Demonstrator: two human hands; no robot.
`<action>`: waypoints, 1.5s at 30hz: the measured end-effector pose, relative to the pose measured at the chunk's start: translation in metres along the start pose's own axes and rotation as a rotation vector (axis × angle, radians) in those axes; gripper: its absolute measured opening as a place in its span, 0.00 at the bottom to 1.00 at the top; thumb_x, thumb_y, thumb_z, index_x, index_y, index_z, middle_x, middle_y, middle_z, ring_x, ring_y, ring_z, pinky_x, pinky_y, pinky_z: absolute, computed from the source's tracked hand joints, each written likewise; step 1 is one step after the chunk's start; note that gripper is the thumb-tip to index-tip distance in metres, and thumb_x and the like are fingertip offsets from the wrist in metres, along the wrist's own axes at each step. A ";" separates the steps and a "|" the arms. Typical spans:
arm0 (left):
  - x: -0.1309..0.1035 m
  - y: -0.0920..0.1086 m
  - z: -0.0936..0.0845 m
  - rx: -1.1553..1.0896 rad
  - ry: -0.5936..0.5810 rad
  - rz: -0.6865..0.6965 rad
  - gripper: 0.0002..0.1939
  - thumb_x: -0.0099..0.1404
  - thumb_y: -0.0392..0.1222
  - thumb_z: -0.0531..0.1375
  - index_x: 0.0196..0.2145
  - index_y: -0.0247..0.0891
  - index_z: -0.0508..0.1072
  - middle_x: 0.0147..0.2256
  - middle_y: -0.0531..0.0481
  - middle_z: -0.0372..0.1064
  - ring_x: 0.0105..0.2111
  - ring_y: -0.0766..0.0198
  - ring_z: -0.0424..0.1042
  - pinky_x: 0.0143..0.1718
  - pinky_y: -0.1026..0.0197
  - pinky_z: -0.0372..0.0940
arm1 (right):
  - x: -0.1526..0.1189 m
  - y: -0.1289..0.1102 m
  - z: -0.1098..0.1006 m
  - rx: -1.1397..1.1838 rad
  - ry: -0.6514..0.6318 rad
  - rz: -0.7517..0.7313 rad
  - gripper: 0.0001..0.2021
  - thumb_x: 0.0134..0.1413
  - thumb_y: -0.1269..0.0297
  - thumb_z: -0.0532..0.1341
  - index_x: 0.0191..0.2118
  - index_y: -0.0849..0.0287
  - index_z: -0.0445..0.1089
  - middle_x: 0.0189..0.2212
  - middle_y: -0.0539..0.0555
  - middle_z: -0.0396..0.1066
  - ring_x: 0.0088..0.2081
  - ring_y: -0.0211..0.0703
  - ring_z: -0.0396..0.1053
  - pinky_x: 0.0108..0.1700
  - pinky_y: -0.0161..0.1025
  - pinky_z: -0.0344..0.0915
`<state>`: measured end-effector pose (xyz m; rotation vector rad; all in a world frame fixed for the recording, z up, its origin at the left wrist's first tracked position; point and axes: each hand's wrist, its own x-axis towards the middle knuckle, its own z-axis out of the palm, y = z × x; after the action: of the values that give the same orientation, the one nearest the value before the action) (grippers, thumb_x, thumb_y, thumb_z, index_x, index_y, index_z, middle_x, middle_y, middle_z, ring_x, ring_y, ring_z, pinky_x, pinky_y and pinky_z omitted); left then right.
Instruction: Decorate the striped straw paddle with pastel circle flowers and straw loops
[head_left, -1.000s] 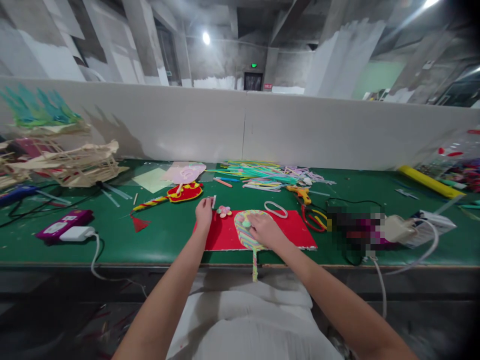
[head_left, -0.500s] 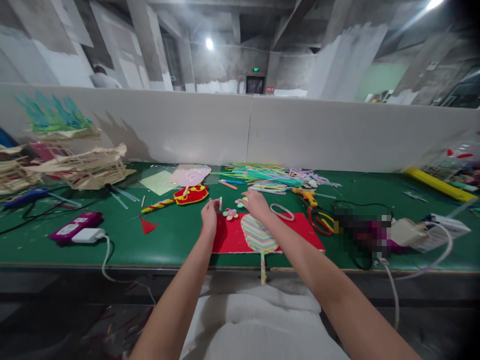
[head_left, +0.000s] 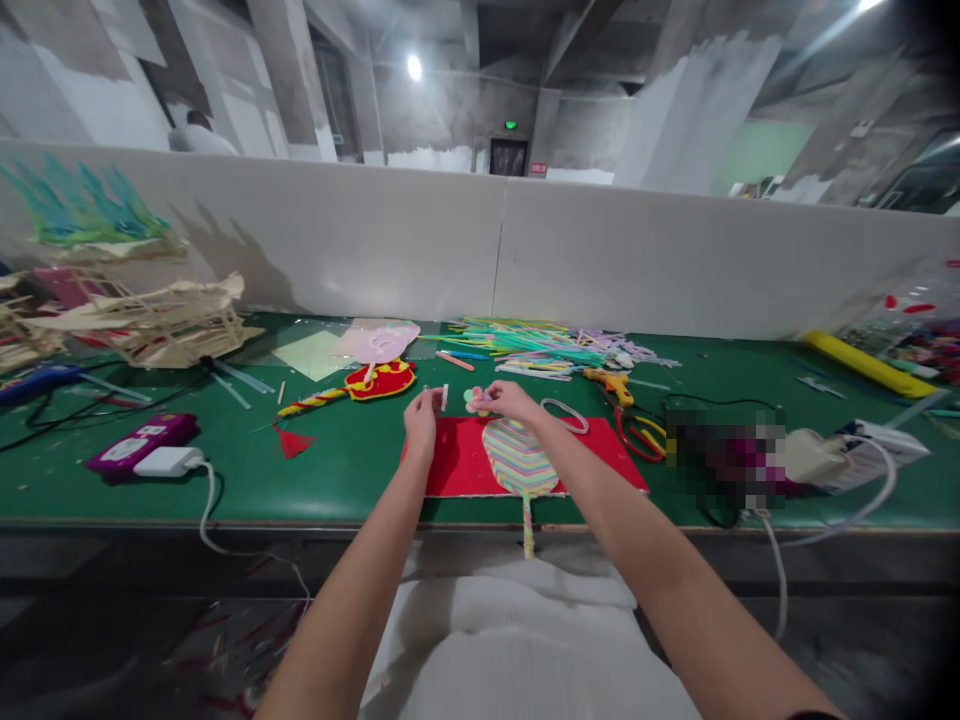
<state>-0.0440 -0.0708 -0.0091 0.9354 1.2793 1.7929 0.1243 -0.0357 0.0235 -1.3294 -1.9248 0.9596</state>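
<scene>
My left hand is closed over the left part of a red sheet, pinching a small whitish strip whose kind is unclear. To its right, my right hand grips a small pastel flower with pink and green petals between thumb and fingers. Beneath my right wrist lies a round fan with pastel zigzag stripes; its wrapped handle hangs past the table edge. Just beyond that wrist, a pale ring rests partly on the sheet.
Coloured pipe cleaners are heaped behind my hands. A red-and-yellow fan lies left. Orange-handled pliers and scissors lie right. A purple power strip and wooden stick models occupy the left side.
My right hand has taken up the pink-petalled flower from the red sheet and now holds it just above the sheet's far edge. My left hand stays almost in place with the whitish strip.
</scene>
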 end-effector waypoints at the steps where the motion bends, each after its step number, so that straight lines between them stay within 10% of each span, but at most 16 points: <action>1: -0.001 0.000 0.000 0.001 -0.012 -0.011 0.23 0.54 0.56 0.53 0.29 0.31 0.74 0.28 0.43 0.72 0.27 0.63 0.69 0.31 0.62 0.63 | -0.003 0.002 -0.010 0.088 0.017 0.021 0.15 0.36 0.57 0.66 0.29 0.62 0.65 0.24 0.49 0.70 0.25 0.34 0.66 0.25 0.30 0.58; 6: -0.002 0.001 0.002 0.036 -0.047 -0.030 0.24 0.54 0.58 0.53 0.28 0.32 0.74 0.28 0.43 0.72 0.28 0.62 0.69 0.32 0.61 0.63 | -0.025 0.011 -0.048 0.168 -0.057 0.170 0.20 0.32 0.59 0.68 0.34 0.62 0.66 0.23 0.51 0.72 0.25 0.38 0.68 0.24 0.31 0.59; 12: -0.002 -0.002 0.002 0.085 -0.078 0.031 0.22 0.54 0.56 0.54 0.26 0.33 0.74 0.28 0.43 0.72 0.29 0.61 0.69 0.34 0.61 0.62 | -0.052 0.012 -0.035 0.004 -0.090 0.067 0.15 0.38 0.55 0.65 0.31 0.60 0.70 0.27 0.52 0.73 0.29 0.41 0.69 0.28 0.33 0.61; 18: -0.008 0.003 0.002 0.223 -0.180 0.035 0.19 0.55 0.54 0.55 0.25 0.35 0.75 0.29 0.44 0.73 0.31 0.59 0.69 0.36 0.61 0.61 | -0.058 0.023 -0.035 -0.372 0.251 -0.028 0.13 0.42 0.54 0.62 0.30 0.59 0.70 0.32 0.54 0.71 0.34 0.43 0.68 0.35 0.36 0.61; 24: -0.024 0.009 0.008 0.209 -0.315 0.009 0.11 0.53 0.48 0.58 0.26 0.37 0.72 0.25 0.50 0.69 0.29 0.63 0.67 0.33 0.64 0.59 | -0.084 0.048 -0.056 -0.469 0.332 0.065 0.10 0.48 0.57 0.58 0.28 0.58 0.68 0.28 0.55 0.71 0.31 0.43 0.68 0.31 0.36 0.60; 36: -0.029 0.011 0.010 0.693 -0.430 0.138 0.10 0.55 0.45 0.54 0.25 0.37 0.69 0.24 0.52 0.68 0.27 0.64 0.65 0.27 0.64 0.55 | -0.092 0.073 -0.050 -0.132 0.346 0.130 0.11 0.41 0.56 0.60 0.23 0.59 0.65 0.25 0.54 0.69 0.30 0.43 0.68 0.32 0.38 0.60; 45: -0.044 0.014 0.025 0.114 -0.371 -0.075 0.19 0.49 0.49 0.62 0.35 0.39 0.63 0.34 0.49 0.68 0.38 0.61 0.69 0.38 0.60 0.62 | -0.096 0.061 -0.044 0.436 0.369 0.041 0.15 0.41 0.51 0.61 0.28 0.57 0.59 0.18 0.46 0.65 0.20 0.36 0.62 0.23 0.34 0.57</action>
<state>-0.0035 -0.1016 0.0038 1.2029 1.1679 1.4178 0.2210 -0.1023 -0.0102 -1.1894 -1.3250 1.0015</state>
